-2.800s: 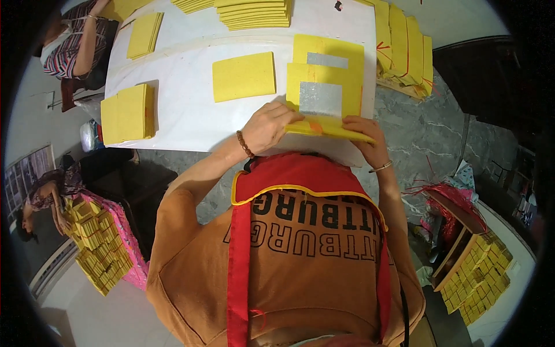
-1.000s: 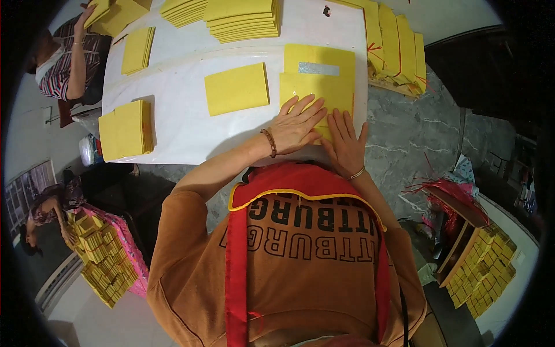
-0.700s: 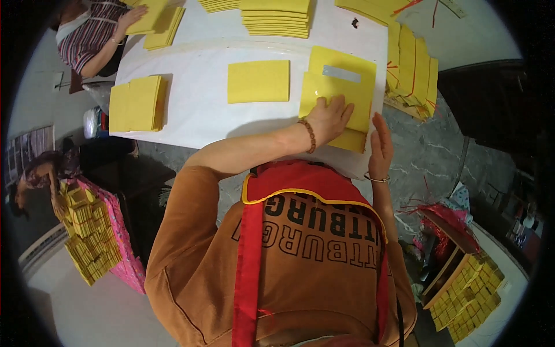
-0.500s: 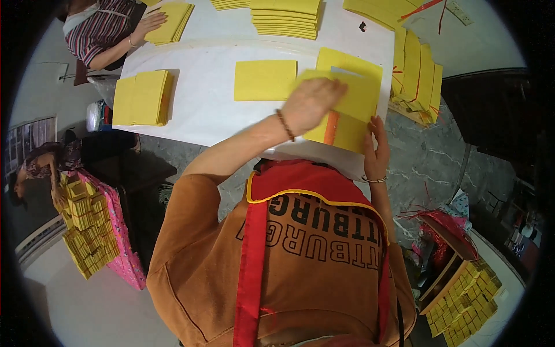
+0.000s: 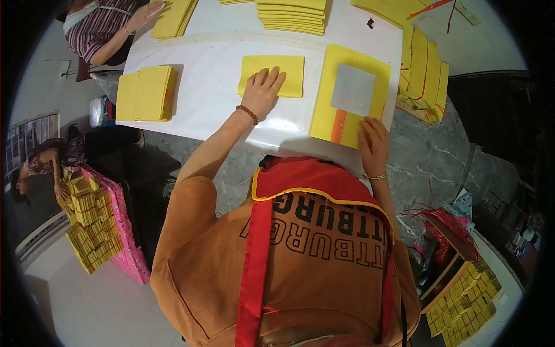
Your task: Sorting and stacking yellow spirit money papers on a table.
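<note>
left hand (image 5: 262, 94) flat, unclenched on yellow packet (image 5: 293, 75) | right hand (image 5: 376, 140) at yellow sheet (image 5: 325, 104), grip unclear | sideways drag could skew packet

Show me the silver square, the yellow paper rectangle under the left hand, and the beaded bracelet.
Silver square (image 5: 353, 89): head view, middle of its face.
Yellow paper rectangle (image 5: 294, 80): head view, its uncovered right end.
Beaded bracelet (image 5: 249, 112): head view, middle of its visible brown beads.

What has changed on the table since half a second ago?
The left hand moved left onto the folded yellow paper. The folded piece it was sweeping no longer covers the silver square. The right hand stays at the right edge of the yellow sheet; the left stack is unchanged.
</note>
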